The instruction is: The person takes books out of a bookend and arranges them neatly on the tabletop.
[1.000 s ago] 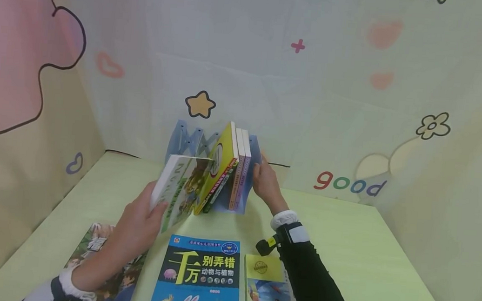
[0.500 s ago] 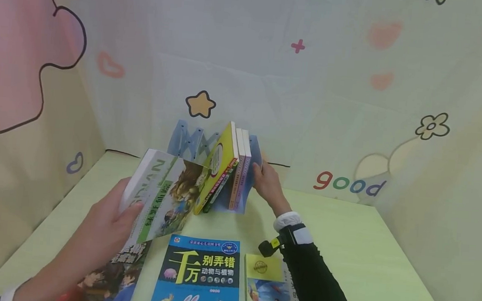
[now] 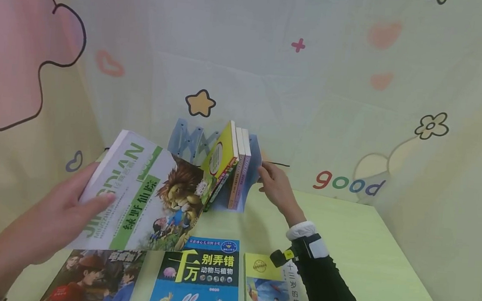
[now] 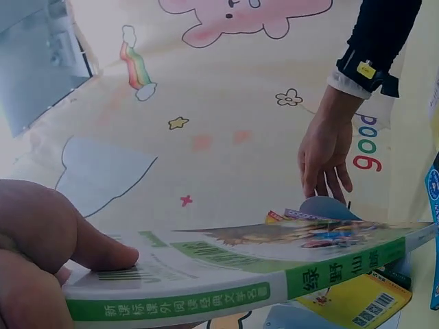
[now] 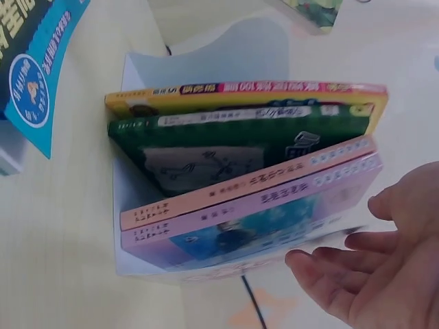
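Blk R sleeve [image 3: 334, 285], wht cuff [image 3: 301, 230], blk wrist strap [image 3: 302, 247] w/ yel tag [image 3: 288, 254]

A creased backdrop [image 3: 249, 25] fills the head view's upper frame, printed with a pink shape [image 3: 17, 46] upper left, orange star [image 3: 200, 103] near centre, red cross [image 3: 298, 45] top centre, flower [image 3: 431, 126] and "good" lettering [image 3: 342, 183] right; pale green counter [image 3: 364, 252] below.

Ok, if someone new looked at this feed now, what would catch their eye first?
Probably the white-and-green paperback with a lion on its cover, gripped in the left hand at left-centre of the head view. Next, the light-blue crisscross-backed rack at the centre, where a bright yellow book leans and the right hand is near the right end. Then the bright-blue book with a cartoon rabbit, flat on the pale-yellow table in front.
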The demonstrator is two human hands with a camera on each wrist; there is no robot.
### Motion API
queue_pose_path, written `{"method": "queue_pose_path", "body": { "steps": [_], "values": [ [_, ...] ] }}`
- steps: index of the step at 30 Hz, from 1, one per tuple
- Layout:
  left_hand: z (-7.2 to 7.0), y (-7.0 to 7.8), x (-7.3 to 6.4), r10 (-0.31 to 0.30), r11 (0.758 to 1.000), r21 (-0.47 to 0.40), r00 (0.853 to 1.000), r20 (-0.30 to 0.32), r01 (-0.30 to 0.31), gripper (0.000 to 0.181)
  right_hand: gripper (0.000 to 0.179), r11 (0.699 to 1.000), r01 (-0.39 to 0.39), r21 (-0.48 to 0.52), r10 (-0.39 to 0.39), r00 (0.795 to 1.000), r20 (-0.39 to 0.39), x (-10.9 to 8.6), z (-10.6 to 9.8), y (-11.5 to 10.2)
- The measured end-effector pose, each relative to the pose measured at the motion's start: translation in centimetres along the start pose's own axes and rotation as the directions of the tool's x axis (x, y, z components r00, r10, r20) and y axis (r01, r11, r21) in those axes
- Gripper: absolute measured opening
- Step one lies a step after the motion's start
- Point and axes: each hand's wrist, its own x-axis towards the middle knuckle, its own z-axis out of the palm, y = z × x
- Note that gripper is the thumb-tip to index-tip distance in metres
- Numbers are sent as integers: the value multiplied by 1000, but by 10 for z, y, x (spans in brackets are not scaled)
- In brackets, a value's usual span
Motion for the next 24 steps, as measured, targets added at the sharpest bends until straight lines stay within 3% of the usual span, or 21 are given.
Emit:
{"method": "queue_pose_path", "body": {
  "steps": [6, 11, 15, 19, 24],
  "values": [
    [-13, -3, 8, 4, 996, -92, 989, 148, 10, 65, 43, 999, -26, -47, 24, 999, -33, -21, -5, -17],
    [-14, -4, 14, -7, 981, -183, 952, 307, 66, 68, 43, 997, -24, -70, 23, 999, -22, -44, -8, -31],
    [-10, -3, 19, 6, 974, -212, 922, 387, 82, 69, 42, 998, -8, -54, 9, 999, 35, -64, -7, -40],
    [-5, -2, 25, 18, 973, -217, 907, 420, 81, 68, 41, 1000, -7, -16, 8, 993, 119, -81, -3, -48],
    [3, -5, 33, 6, 965, -234, 881, 473, 118, 70, 43, 999, 21, 43, -32, 963, 268, -96, 2, -58]
  ]
}}
